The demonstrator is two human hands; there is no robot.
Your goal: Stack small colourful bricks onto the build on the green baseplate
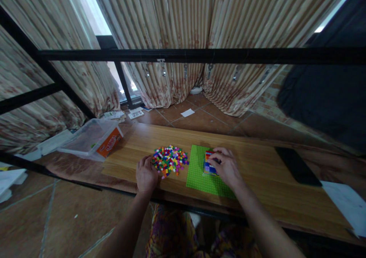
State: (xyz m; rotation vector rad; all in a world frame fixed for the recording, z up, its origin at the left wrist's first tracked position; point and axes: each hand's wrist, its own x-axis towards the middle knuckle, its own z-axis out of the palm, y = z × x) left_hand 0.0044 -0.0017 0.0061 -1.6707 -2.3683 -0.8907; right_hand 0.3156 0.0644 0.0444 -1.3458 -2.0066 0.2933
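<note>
**Right hand (226,166) at the build (210,168), left hand (146,175) at the pile (170,159)**

Striped curtains (171,21) hang across the far side. Before them stands the wooden table (257,166), its long axis running left to right and slanting nearer toward the right end. The left forearm (128,220) rises from the bottom edge, leaning right; the right forearm (260,212) comes in from the lower right, leaning left, its wrist over the green plate.

A clear bin (110,141) with an orange label sits at the table's left end. The plate (196,170) lies flat near the middle, slightly turned; the right arm covers its right side, so its long axis cannot be told. A dark slab (297,165) lies well to the right, its long axis slanting nearer at the right end.

The pile of mixed bricks spreads just left of the plate. The left hand is half curled, palm down, fingertips at the pile's left edge; whether it grips a brick cannot be told.

The right hand bends over the build, thumb and forefinger close together on it; whether a brick is between them is hidden. The build lies on the plate, red toward the far side, blue and purple toward the near; its long axis is partly covered.
</note>
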